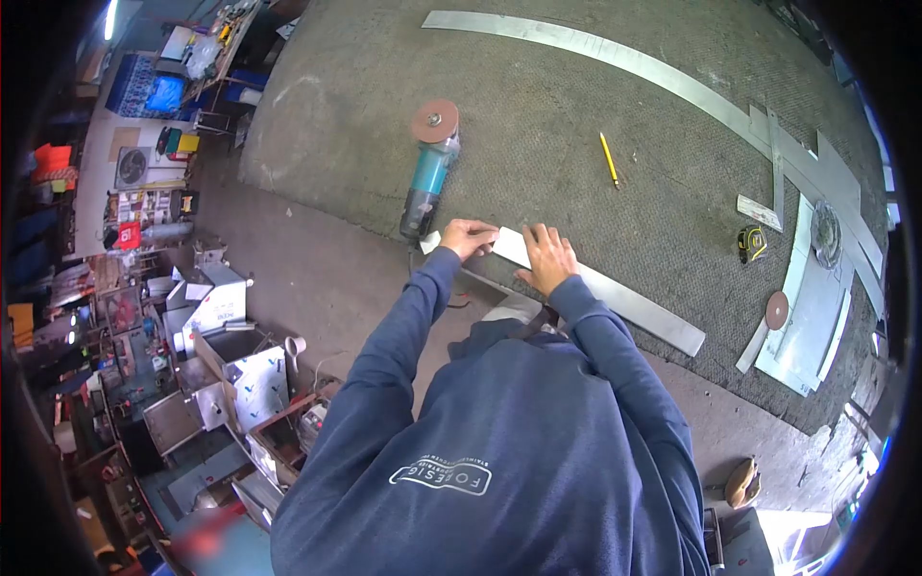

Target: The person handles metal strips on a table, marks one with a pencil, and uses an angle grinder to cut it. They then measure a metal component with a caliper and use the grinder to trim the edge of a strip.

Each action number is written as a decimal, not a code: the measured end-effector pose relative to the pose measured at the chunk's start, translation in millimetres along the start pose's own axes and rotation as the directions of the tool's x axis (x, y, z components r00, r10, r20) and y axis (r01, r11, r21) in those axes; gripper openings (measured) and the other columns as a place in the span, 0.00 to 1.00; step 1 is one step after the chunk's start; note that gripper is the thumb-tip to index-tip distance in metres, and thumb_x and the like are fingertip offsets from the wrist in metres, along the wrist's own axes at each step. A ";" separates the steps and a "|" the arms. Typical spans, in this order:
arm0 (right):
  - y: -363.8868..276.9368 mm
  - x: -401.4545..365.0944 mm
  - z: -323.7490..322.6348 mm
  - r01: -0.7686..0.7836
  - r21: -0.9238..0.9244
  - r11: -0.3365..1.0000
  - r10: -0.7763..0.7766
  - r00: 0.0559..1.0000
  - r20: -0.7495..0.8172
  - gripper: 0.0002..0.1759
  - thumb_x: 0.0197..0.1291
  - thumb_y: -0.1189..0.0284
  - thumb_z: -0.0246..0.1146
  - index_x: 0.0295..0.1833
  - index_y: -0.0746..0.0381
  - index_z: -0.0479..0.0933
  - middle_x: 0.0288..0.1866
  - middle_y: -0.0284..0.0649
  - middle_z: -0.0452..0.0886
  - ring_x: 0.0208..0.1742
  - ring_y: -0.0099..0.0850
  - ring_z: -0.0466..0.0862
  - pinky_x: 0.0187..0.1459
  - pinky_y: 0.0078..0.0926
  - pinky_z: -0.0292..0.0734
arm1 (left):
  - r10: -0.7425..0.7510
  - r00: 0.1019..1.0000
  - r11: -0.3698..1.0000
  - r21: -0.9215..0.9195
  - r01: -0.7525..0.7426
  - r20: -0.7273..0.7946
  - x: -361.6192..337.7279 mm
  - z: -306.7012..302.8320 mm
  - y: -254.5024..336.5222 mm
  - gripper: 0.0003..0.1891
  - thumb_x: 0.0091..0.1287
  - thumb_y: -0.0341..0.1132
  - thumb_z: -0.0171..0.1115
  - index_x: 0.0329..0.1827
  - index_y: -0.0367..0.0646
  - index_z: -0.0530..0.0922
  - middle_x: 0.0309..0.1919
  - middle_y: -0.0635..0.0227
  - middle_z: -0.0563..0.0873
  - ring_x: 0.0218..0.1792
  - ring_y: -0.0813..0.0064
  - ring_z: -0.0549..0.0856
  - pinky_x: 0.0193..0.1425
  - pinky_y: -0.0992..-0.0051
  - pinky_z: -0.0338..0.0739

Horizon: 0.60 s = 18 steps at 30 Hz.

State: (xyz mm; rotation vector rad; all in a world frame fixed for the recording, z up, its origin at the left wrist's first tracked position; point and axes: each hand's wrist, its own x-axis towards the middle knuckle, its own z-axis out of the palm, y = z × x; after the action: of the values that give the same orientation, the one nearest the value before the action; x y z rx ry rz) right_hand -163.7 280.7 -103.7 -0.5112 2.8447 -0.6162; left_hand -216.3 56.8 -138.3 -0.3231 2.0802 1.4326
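Note:
A long flat metal strip (634,309) lies slantwise along the near edge of the mat-covered table. My left hand (466,238) is closed near its left end, thumb and fingertips pinched together at the strip's edge. Flat on top of the strip, a short way to the right, rests my right hand (549,259) with its fingers spread. An angle grinder (429,178) with a reddish-brown disc stands just beyond my left hand, its disc end pointing away from me. Farther off, a yellow pencil (609,160) lies on the mat.
A long curved-looking metal strip (595,44) runs across the far side. At the right are a square (776,163), a tape measure (752,244), a loose disc (777,310) and several sheet-metal pieces (792,341). Cluttered shelves and metal boxes (254,374) fill the left.

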 end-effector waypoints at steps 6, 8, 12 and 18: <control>-10.0 8.8 30.8 -0.102 -0.056 0.993 0.100 0.994 -0.036 0.38 0.41 0.62 0.79 0.60 0.61 0.76 0.58 0.42 0.73 0.62 0.41 0.75 0.57 0.43 0.77 | 0.672 0.661 0.691 0.603 -0.398 -0.334 -9.3 -26.3 36.4 0.16 0.64 0.44 0.69 0.45 0.42 0.86 0.40 0.53 0.89 0.44 0.50 0.87 0.50 0.57 0.80; -11.7 7.7 34.6 -0.176 -0.017 0.984 0.176 0.984 0.006 0.35 0.41 0.64 0.78 0.58 0.60 0.78 0.60 0.44 0.73 0.62 0.42 0.75 0.60 0.46 0.74 | 0.700 0.565 0.615 0.771 -0.166 -0.437 1.5 -47.5 54.3 0.33 0.61 0.56 0.69 0.59 0.37 0.79 0.56 0.40 0.81 0.63 0.42 0.76 0.67 0.51 0.69; -25.1 -2.7 34.2 -0.139 -0.128 0.982 0.107 0.967 -0.230 0.19 0.53 0.71 0.69 0.52 0.62 0.79 0.52 0.45 0.80 0.55 0.40 0.81 0.64 0.51 0.69 | 0.453 0.779 0.690 0.724 0.001 -0.433 68.4 -85.9 41.3 0.53 0.47 0.71 0.71 0.65 0.33 0.72 0.54 0.42 0.83 0.57 0.45 0.82 0.61 0.52 0.76; -32.6 -9.7 25.8 -0.184 -0.069 0.980 0.179 0.981 -0.074 0.32 0.48 0.66 0.75 0.60 0.59 0.75 0.53 0.42 0.81 0.59 0.42 0.81 0.64 0.47 0.70 | 0.374 0.823 0.680 0.730 0.069 -0.427 90.0 -101.2 42.2 0.49 0.45 0.65 0.77 0.61 0.34 0.75 0.51 0.45 0.85 0.50 0.48 0.86 0.56 0.54 0.79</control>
State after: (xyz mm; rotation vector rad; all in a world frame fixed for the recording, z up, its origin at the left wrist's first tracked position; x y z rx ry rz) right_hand -138.8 247.0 -111.8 -0.2411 2.9440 -0.5028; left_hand -342.7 -7.5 -133.6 -0.2336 3.0278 0.4771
